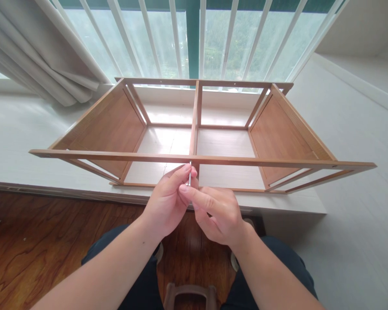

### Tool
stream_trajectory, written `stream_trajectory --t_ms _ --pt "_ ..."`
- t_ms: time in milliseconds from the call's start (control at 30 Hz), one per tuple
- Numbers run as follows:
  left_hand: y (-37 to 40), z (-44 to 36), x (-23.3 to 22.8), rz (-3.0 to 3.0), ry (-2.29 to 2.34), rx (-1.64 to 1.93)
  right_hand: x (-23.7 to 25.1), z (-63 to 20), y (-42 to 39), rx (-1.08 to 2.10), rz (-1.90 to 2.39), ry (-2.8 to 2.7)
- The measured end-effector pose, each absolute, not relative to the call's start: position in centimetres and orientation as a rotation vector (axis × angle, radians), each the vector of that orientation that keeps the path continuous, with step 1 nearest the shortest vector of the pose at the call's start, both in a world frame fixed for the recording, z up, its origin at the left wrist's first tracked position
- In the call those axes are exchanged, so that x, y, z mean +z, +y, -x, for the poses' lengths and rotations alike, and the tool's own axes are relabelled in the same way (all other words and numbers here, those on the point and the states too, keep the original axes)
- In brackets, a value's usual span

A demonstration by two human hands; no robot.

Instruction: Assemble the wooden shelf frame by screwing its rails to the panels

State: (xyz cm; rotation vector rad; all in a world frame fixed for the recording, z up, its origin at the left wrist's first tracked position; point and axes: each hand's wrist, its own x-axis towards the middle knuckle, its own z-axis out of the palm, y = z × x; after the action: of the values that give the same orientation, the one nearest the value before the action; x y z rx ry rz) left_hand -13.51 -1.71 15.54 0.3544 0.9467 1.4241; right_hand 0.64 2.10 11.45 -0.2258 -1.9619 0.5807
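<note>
Grip on screw (189,173), white sill (16,129)

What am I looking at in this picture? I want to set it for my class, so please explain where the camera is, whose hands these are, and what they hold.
The single picture comes from a camera worn on a person's head, looking forward and down, so the two bare hands are that person's own. The left hand and right hand meet around a thin metal screw, pinched between the fingertips and pointing up at the near rail of a wooden frame. The frame, with side panels and a middle divider, lies on a white ledge before a barred window. A curtain hangs at the left. Below are a wooden floor and the person's knees.
</note>
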Motion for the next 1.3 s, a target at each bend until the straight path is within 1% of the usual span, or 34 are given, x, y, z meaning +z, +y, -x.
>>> stream_trajectory --t_ms 367,600,767,933,1200,1300 --pt "-1.59 13.62 15.22 -0.354 0.956 1.460 11.90 -0.74 1.97 0.415 0.337 -2.022" --pt "-1.77 13.51 15.47 -0.351 0.941 1.446 11.59 -0.89 1.98 0.410 0.318 -1.945" --pt "-1.63 13.37 15.77 -0.353 0.927 1.448 11.38 -1.06 1.91 0.478 0.322 -1.909" --pt "-1.60 13.46 15.81 -0.366 0.937 1.450 11.55 -0.97 1.83 0.612 0.301 -1.858" --pt "-1.56 13.40 15.91 -0.424 0.932 1.446 11.62 -0.96 1.47 0.904 0.318 -1.711" --pt "-1.60 13.45 15.83 -0.421 0.932 1.445 11.67 -1.02 1.48 0.870 0.331 -1.737"
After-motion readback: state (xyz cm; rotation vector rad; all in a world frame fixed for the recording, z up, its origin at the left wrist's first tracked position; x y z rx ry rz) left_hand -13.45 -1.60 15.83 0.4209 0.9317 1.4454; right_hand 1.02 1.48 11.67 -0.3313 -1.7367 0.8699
